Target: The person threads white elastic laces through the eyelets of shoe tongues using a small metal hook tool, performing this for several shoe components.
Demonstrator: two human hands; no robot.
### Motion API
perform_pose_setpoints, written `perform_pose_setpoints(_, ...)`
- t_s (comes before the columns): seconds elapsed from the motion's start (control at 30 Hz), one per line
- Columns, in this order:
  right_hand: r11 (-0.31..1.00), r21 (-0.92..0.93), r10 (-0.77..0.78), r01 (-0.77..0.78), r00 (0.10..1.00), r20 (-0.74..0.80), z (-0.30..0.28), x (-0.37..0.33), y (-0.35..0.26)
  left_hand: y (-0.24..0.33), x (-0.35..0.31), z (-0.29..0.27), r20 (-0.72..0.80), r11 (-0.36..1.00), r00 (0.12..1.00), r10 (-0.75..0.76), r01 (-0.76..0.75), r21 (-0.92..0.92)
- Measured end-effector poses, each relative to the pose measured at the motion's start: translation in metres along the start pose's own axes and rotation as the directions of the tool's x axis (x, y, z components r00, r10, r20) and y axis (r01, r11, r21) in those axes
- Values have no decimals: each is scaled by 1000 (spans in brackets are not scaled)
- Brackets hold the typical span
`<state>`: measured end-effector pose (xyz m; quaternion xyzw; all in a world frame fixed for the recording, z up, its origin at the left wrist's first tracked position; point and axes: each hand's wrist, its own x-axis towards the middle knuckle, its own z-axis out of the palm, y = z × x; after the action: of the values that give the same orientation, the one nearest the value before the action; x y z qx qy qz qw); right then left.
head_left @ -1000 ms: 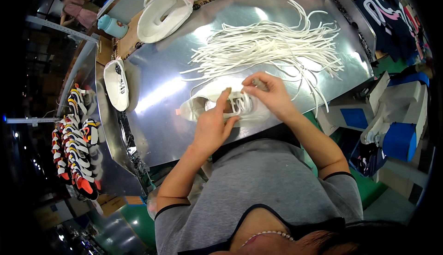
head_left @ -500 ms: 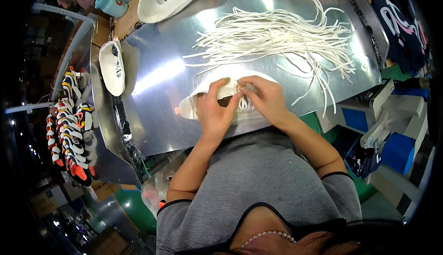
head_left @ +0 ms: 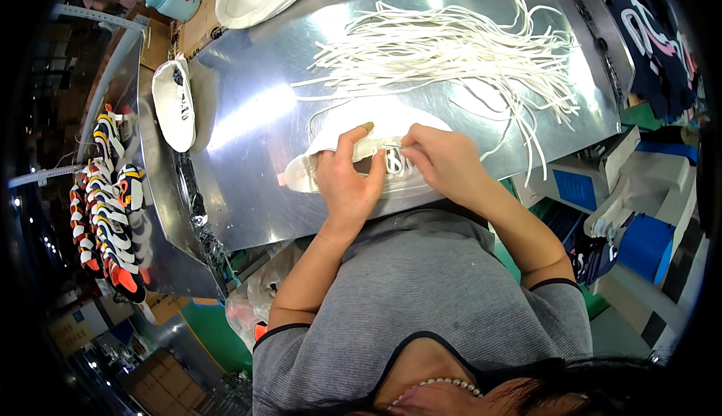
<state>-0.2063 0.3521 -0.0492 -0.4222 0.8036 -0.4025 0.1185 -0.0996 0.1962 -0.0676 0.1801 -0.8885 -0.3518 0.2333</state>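
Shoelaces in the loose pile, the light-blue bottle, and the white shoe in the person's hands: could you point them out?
Loose white shoelaces (head_left: pixel 451 51): head view, middle of the pile.
Light-blue bottle (head_left: pixel 179 4): head view, its body.
White-laced shoe (head_left: pixel 407 187): head view, side nearest the person.

Room left of shoe (head_left: pixel 410 181), lace pile (head_left: pixel 451 51) beyond

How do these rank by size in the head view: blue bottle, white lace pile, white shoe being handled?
1. White lace pile
2. White shoe being handled, partly covered
3. Blue bottle, farther off
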Motion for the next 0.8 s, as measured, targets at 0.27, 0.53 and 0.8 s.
perform_pose_setpoints(0.27, 960, -253, -120, 120, 993, 14, 39, 18, 2, 8, -3, -7, 188, 902, 969, -158, 219, -371)
perform_pose_setpoints(0.53, 953, 224, 214, -203, 977, -23, -18, -5, -2, 3, 0, -9, 156, 953, 982, -111, 149, -264)
perform_pose_setpoints(0.8, 793, 605, 364, -73, 853, -374, 25, -10, 19, 12, 31, -38, 675, 515, 694, -250, 686, -514)
